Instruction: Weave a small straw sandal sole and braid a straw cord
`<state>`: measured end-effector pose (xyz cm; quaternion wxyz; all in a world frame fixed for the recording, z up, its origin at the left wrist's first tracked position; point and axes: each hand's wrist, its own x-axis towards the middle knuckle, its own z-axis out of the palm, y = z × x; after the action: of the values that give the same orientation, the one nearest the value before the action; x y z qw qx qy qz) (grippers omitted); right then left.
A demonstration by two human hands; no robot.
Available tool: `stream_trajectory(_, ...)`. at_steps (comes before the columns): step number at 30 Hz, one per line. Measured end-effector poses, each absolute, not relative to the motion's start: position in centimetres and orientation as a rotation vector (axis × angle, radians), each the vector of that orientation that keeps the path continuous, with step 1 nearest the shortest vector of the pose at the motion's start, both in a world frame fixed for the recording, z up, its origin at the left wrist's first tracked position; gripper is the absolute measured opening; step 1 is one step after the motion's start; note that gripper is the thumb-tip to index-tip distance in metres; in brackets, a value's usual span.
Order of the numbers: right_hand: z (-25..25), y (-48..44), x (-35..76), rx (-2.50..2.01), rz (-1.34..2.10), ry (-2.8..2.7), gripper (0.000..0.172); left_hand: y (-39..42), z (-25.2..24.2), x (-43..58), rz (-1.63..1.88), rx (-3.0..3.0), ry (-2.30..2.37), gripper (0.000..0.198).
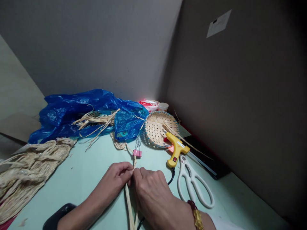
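A pale braided straw strand runs down from a pink binder clip near the middle of the green table. Just below the clip, my left hand pinches the strand between thumb and forefinger. My right hand is closed on it too, its knuckles touching the left fingertips. Loose straw strips hang from between the hands toward the near edge. The right fingertips are mostly hidden behind the back of the hand.
A yellow glue gun leans on a woven basket, with white scissors at the right. Behind lies a blue plastic bag with straw. Braided straw covers the left side. A paper cup stands behind.
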<state>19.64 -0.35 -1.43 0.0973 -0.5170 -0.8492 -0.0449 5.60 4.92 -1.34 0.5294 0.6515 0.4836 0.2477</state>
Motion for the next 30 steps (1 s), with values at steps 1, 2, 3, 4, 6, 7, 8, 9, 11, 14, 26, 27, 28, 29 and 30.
stream_trajectory(1,-1.6,-0.5,19.4,-1.481,-0.241,-2.549,0.024,4.9,-1.3,5.6,0.600,1.522,1.154,0.026)
stream_trajectory(2,-1.7,-0.7,19.2,-1.419,-0.338,-2.572,0.027,4.9,-1.4,5.6,0.610,1.489,1.150,0.027)
stream_trajectory(3,-1.8,-0.9,19.0,-1.356,-0.423,-2.578,0.031,4.9,-1.4,5.6,0.619,1.458,1.145,0.027)
stream_trajectory(4,-1.8,-1.0,18.8,-1.302,-0.481,-2.577,0.034,5.0,-1.5,5.6,0.623,1.430,1.137,0.028)
stream_trajectory(6,-1.6,-1.3,18.7,-1.240,-0.482,-2.581,0.032,5.1,-1.6,5.5,0.609,1.378,1.127,0.030)
stream_trajectory(7,-1.4,-1.3,18.9,-1.241,-0.413,-2.574,0.028,5.2,-1.6,5.4,0.593,1.354,1.126,0.031)
stream_trajectory(8,-1.0,-1.3,19.1,-1.260,-0.293,-2.551,0.022,5.2,-1.4,5.3,0.576,1.331,1.127,0.030)
stream_trajectory(9,-0.5,-1.1,19.5,-1.304,-0.141,-2.499,0.015,5.2,-1.2,5.2,0.558,1.311,1.128,0.029)
stream_trajectory(11,0.4,-0.5,20.5,-1.448,0.174,-2.288,0.020,5.2,-0.7,5.0,0.538,1.285,1.119,0.027)
stream_trajectory(14,0.9,0.8,21.8,-1.555,0.539,-1.979,0.026,5.1,-0.1,4.9,0.533,1.280,1.097,0.026)
stream_trajectory(26,0.4,2.1,22.6,-1.377,0.930,-1.962,0.017,5.4,0.1,5.1,0.462,1.419,1.095,0.030)
stream_trajectory(27,0.6,2.2,22.8,-1.372,0.931,-1.973,0.017,5.4,0.1,5.2,0.458,1.432,1.094,0.030)
stream_trajectory(28,0.7,2.2,23.0,-1.365,0.940,-1.982,0.019,5.4,0.2,5.3,0.454,1.444,1.092,0.030)
stream_trajectory(29,0.8,2.3,23.1,-1.358,0.955,-1.989,0.020,5.4,0.2,5.4,0.450,1.456,1.090,0.030)
stream_trajectory(30,0.8,2.3,23.2,-1.352,0.973,-1.992,0.021,5.4,0.2,5.4,0.447,1.470,1.089,0.030)
